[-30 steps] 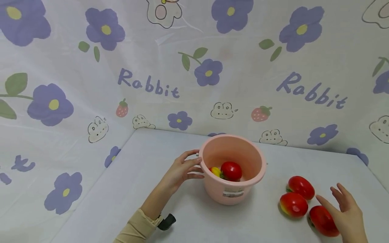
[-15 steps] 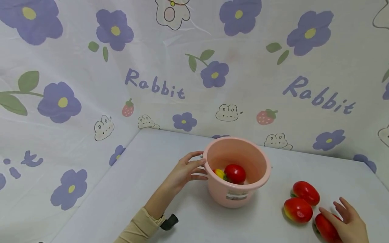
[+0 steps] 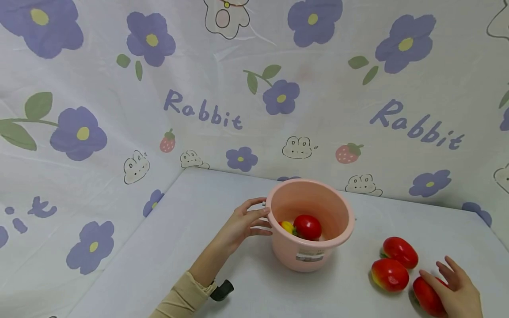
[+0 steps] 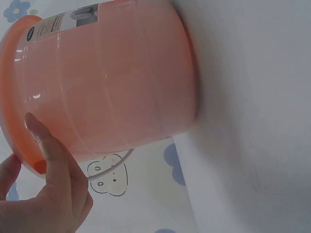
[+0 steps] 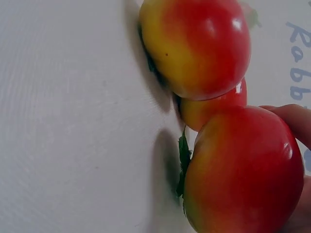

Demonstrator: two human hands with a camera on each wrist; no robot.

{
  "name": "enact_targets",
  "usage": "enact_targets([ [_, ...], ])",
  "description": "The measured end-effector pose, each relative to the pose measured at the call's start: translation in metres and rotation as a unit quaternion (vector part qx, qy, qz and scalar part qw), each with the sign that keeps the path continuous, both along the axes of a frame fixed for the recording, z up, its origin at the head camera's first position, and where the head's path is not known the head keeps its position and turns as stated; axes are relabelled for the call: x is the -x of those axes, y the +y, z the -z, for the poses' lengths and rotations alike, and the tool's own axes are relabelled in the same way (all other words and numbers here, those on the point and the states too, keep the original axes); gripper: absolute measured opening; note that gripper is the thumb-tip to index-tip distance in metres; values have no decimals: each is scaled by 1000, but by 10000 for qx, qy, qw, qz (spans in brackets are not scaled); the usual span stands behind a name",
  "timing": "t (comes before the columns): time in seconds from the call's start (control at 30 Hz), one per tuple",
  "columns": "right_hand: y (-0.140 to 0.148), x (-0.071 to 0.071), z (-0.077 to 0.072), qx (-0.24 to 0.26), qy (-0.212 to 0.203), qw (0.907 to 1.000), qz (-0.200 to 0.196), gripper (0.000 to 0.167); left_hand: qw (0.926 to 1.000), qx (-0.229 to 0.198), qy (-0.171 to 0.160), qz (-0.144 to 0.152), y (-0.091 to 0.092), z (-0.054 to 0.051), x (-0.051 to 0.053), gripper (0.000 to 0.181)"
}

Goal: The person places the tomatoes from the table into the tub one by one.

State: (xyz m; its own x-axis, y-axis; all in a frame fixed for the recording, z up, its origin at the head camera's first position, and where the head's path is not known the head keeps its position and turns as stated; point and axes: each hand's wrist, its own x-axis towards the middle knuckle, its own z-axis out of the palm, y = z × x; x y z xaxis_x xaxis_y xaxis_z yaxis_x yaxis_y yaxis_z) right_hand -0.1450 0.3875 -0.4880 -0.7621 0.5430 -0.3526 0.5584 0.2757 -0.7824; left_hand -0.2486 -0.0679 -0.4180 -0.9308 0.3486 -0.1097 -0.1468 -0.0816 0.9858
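My left hand point(image 3: 238, 225) holds the rim of a pink bucket point(image 3: 302, 260) at its left side, thumb and fingers at the edge; the left wrist view shows this grip on the bucket wall point(image 4: 112, 87) from close by. Inside the bucket lie a red fruit point(image 3: 307, 227) and a partly hidden yellow-and-red one point(image 3: 287, 227). At the lower right, my right hand point(image 3: 459, 289) is over the nearest red fruit point(image 3: 427, 297), its thumb against it and other fingers spread. That glossy fruit point(image 5: 243, 170) shows yellow shading and green leaves; the far fingertips are hidden in the right wrist view.
Two more red fruits, a front one point(image 3: 390, 275) and a back one point(image 3: 400, 252), lie left of my right hand. The white table point(image 3: 254, 296) meets a flower-printed cloth point(image 3: 318, 119) behind. A black wrist strap piece point(image 3: 222, 290) sticks out by the left sleeve.
My right hand has lowered slightly and come to the nearest fruit, with little movement in the last half second. The left hand stays on the bucket. The head view has shifted slightly.
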Motion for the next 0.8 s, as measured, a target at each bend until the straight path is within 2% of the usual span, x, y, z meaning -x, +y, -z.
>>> enact_targets([
  [0.37,-17,1,-36,-400,483,9977,271,88,10000,-83,7,38,0,-1,-1,55],
  [0.6,-29,12,-53,-135,827,9963,176,88,10000,-81,-13,42,0,-1,-1,56],
  [0.8,-40,23,-71,123,997,9949,-54,90,10000,-49,20,43,0,-2,0,57],
])
